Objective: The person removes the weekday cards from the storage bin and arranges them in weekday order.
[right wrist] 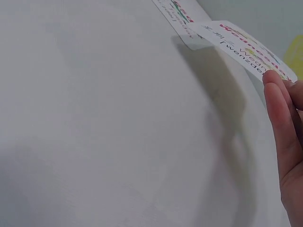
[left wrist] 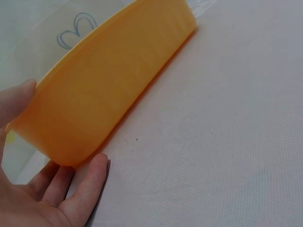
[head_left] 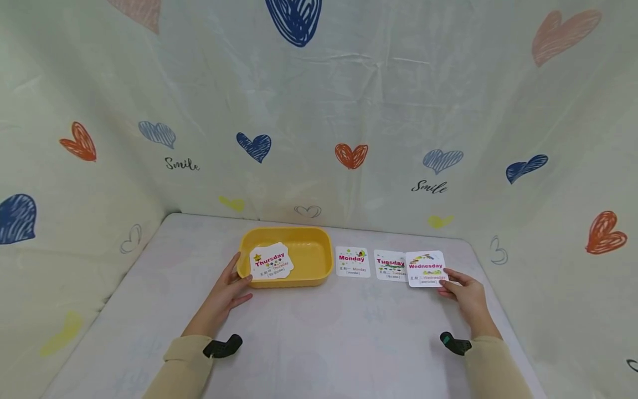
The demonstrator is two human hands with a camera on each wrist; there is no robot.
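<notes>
My left hand (head_left: 228, 288) grips the near left corner of a yellow plastic tray (head_left: 314, 260). Its thumb lies at the rim, and other fingertips reach the tray's base in the left wrist view. Inside the tray, at the left, lies a small stack of cards topped by the Thursday card (head_left: 271, 261). My right hand (head_left: 466, 293) pinches the Wednesday card (head_left: 427, 269) by its right edge. Raised off the table with a shadow beneath it, this card overlaps the right edge of the Tuesday card (head_left: 390, 265) in the head view.
Left of the Tuesday card, the Monday card (head_left: 353, 262) lies flat beside the tray. A white cloth covers the table (head_left: 324, 343). Behind it and at both sides hangs a pale curtain (head_left: 299, 100) printed with hearts.
</notes>
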